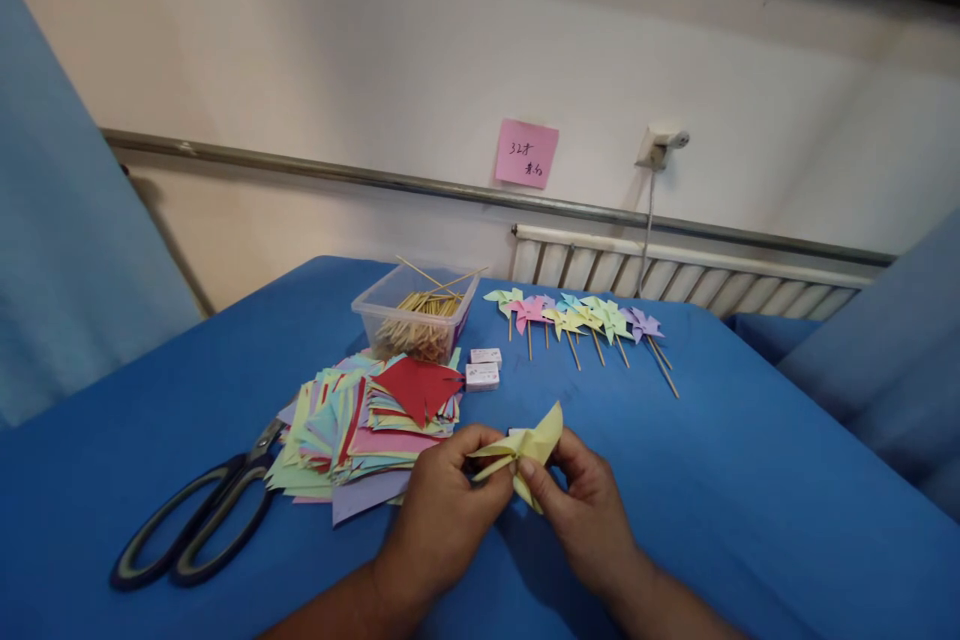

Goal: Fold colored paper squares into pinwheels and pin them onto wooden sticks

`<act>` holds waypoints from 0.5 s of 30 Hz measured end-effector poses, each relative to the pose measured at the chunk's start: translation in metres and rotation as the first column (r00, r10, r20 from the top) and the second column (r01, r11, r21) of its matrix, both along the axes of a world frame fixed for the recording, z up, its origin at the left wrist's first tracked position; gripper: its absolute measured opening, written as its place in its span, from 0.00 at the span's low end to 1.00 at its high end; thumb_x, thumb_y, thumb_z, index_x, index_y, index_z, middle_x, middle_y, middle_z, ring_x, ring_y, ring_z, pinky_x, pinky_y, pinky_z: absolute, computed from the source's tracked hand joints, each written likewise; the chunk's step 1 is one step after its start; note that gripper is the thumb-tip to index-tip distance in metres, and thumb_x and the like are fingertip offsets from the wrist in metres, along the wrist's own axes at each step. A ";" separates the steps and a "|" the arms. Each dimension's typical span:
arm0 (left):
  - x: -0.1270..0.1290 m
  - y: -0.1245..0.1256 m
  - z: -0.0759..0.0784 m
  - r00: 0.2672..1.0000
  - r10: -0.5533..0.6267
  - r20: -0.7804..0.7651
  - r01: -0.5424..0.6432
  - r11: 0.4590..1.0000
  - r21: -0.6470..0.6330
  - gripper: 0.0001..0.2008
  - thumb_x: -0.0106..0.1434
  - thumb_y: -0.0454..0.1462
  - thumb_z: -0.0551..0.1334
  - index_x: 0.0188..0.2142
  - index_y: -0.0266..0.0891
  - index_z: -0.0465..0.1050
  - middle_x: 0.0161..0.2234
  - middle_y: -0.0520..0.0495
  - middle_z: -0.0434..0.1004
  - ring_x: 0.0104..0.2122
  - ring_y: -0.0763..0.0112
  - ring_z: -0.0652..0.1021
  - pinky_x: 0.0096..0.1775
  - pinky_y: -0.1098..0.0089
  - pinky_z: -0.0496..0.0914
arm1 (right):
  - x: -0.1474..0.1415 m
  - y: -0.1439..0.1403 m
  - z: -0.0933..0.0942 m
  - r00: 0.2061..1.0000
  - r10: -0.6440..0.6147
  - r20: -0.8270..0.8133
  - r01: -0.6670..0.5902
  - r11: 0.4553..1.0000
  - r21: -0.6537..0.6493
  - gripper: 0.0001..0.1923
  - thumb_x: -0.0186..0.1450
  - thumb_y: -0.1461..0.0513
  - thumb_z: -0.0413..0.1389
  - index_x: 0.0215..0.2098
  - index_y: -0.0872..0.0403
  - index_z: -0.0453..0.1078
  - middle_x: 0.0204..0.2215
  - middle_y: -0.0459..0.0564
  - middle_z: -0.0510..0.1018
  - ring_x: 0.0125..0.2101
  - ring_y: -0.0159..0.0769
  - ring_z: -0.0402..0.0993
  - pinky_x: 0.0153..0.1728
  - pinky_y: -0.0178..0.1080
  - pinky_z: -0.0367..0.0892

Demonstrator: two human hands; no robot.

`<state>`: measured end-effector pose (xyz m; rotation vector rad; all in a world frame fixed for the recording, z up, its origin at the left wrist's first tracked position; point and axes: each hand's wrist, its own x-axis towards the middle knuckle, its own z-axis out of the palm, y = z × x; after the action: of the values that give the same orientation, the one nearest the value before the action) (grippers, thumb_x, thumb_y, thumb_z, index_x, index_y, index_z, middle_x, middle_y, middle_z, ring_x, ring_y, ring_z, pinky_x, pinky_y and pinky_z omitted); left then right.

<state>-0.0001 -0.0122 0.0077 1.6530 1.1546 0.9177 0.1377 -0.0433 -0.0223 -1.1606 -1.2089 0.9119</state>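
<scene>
A pale yellow paper pinwheel (540,440) is held between my two hands, above the near middle of the table. My left hand (454,495) pinches its left side, with the thumb close to the centre where the paper points meet. On the other side my right hand (581,500) grips the paper, its thumb pressed near the centre and its fingers behind. Whether a pin or stick is at the centre cannot be made out. Left of my hands lies a pile of cut coloured paper (352,430), topped by a red piece (421,386).
Dark-handled scissors (202,510) lie left of the paper. Behind it stands a clear plastic box (360,308) of thin wooden sticks (420,320), beside two small white boxes (482,377). Several finished pinwheels (568,320) on sticks lie at the back right of the blue table (750,480).
</scene>
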 end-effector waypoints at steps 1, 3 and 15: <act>0.000 0.000 0.000 1.000 -0.005 0.013 0.005 1.000 -0.004 0.02 0.52 0.35 0.60 0.26 0.38 0.71 0.22 0.54 0.70 0.24 0.72 0.70 0.27 0.75 0.63 | 0.000 0.000 0.000 1.000 0.009 -0.009 -0.009 1.000 0.000 0.13 0.59 0.57 0.57 0.39 0.57 0.73 0.27 0.48 0.75 0.31 0.37 0.70 0.33 0.36 0.66; 0.000 0.001 0.000 0.998 -0.017 0.054 0.018 1.000 -0.015 0.02 0.52 0.35 0.60 0.26 0.38 0.71 0.22 0.54 0.70 0.24 0.72 0.70 0.27 0.75 0.63 | 0.000 0.000 0.001 0.999 0.028 -0.031 -0.028 1.000 0.000 0.13 0.59 0.57 0.57 0.38 0.57 0.73 0.25 0.47 0.74 0.31 0.37 0.70 0.34 0.37 0.66; -0.001 0.004 -0.003 0.992 -0.025 0.121 0.035 0.996 -0.079 0.07 0.55 0.39 0.61 0.27 0.37 0.70 0.23 0.52 0.72 0.25 0.72 0.71 0.28 0.73 0.65 | 0.002 -0.002 0.003 0.996 0.070 -0.046 -0.069 0.997 0.022 0.12 0.59 0.59 0.57 0.39 0.56 0.73 0.28 0.48 0.76 0.33 0.38 0.71 0.36 0.38 0.66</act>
<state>-0.0014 -0.0082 0.0047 1.5255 1.0692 0.9261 0.1394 -0.0451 -0.0191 -1.0810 -1.2236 0.9717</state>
